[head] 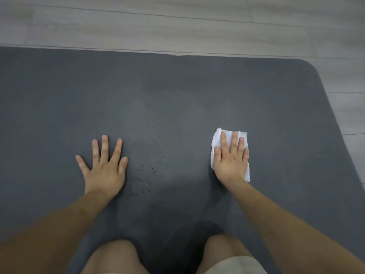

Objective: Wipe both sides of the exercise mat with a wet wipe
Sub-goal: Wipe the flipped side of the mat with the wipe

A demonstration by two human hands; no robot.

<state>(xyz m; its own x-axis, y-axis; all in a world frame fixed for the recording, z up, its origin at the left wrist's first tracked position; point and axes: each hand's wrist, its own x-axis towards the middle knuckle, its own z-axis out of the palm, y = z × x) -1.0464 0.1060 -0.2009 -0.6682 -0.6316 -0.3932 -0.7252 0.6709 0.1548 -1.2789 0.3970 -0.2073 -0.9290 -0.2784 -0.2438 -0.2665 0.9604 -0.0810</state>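
the right hand (pixel 231 161) pressed a white wipe (pixel 217 139) flat on the dark mat (pixel 177 86), fingers (pixel 234 140) straight and together. the left hand (pixel 104 167) lay flat on the mat, fingers spread.

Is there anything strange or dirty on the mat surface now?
Yes. Small dark specks are scattered on the exercise mat between the left hand and the right hand, which presses the wet wipe. Droplets or dirt, I cannot tell.

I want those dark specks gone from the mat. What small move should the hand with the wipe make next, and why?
Probably slide the right hand, flat on the wipe, leftward across the mat to the specks. They lie between the two hands, untouched by the wipe, while the left hand rests flat on the mat and can steady it.
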